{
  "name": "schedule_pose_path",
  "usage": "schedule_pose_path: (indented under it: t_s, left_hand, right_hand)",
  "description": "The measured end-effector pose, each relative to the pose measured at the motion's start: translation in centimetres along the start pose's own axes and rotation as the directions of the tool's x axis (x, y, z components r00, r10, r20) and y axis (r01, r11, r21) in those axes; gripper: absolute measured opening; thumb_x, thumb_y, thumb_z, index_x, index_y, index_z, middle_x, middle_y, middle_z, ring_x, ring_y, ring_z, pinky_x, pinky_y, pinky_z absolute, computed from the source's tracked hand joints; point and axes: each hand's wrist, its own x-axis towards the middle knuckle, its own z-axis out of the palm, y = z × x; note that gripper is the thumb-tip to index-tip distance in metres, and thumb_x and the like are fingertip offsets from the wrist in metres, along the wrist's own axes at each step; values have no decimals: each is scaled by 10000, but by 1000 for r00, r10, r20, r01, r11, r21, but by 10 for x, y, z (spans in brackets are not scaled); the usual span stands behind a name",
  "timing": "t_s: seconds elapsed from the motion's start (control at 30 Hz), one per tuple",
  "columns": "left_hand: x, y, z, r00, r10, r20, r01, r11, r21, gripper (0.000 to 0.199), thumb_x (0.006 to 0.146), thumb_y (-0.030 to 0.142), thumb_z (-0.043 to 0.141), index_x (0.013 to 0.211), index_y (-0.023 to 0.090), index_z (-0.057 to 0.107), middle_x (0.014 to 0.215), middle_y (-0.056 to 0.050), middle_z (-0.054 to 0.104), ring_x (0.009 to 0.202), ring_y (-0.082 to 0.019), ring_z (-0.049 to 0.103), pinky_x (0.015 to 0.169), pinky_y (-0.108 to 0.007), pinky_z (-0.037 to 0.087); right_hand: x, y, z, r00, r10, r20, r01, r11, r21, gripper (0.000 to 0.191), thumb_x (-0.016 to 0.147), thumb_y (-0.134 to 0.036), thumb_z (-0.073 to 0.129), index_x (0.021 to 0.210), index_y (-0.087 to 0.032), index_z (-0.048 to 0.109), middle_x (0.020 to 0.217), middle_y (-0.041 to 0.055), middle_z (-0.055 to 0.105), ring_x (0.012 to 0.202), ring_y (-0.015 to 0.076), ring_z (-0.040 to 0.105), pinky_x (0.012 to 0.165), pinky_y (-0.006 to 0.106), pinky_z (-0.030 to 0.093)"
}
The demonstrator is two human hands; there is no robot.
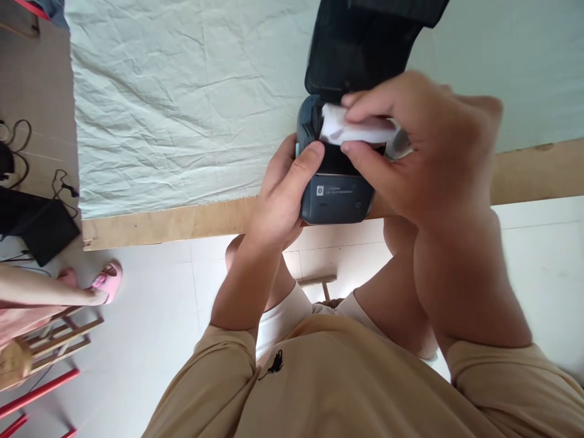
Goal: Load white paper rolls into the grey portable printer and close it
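Note:
A small dark label printer [337,201] sits at the table's front edge, its black lid [360,55] swung up and away from me. My left hand [287,182] grips the printer's left side, thumb on the top rim. Between the thumb and fingers of my right hand [424,140] is a white paper roll [347,126], slightly blurred, at the mouth of the printer's compartment. Whether the roll touches the compartment's floor is hidden. Small print and a power mark show on the printer's front face.
A wrinkled pale green cloth [182,109] covers the table, leaving a bare wooden edge [173,228] along the front. At left, another person's foot in a pink slipper [109,281] rests near a wooden stool [59,340]. A black box [45,228] and cables lie on the floor.

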Motion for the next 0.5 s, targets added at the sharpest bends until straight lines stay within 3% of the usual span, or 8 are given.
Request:
schedule_pose_path:
  t_s: [0.17,0.27,0.33,0.4,0.5]
  left_hand:
    - [-1,7,-1,994,-68,81,62,995,73,325,990,491,759,953,180,672,836,16,605,733,-65,600,653,-199,478]
    - [0,11,0,1000,-20,3,19,999,39,380,936,526,803,866,182,656,773,18,548,696,-67,535,606,-200,432]
    - [0,14,-1,998,-66,15,66,997,41,397,907,533,822,811,199,633,770,15,522,681,-78,489,571,-232,395]
    - [0,16,-5,986,-107,126,92,988,122,296,915,447,842,864,204,680,855,-9,600,818,-106,564,733,-241,479]
    - [0,11,-13,982,-65,176,41,989,140,219,956,376,806,986,191,693,878,4,607,831,-97,563,754,-241,468]
  right_hand:
    - [-6,-1,2,1000,-19,-6,19,999,43,166,952,-109,631,892,-259,666,1024,-29,824,1045,251,808,910,412,573]
    - [-13,-5,-4,998,-58,-16,60,994,95,144,978,-140,648,898,-255,683,976,-18,814,998,259,804,895,434,574]
    - [-17,-4,-6,991,-134,-15,135,981,140,107,981,-188,695,902,-259,690,967,-27,818,993,255,805,880,442,562]
    - [-19,1,-8,971,-239,3,235,956,173,45,995,-279,719,952,-268,711,997,-28,827,1002,246,807,862,451,539]
    - [-21,6,-11,927,-371,56,353,913,205,135,1040,-399,671,1061,-278,727,1010,-24,832,1061,236,817,866,461,502]
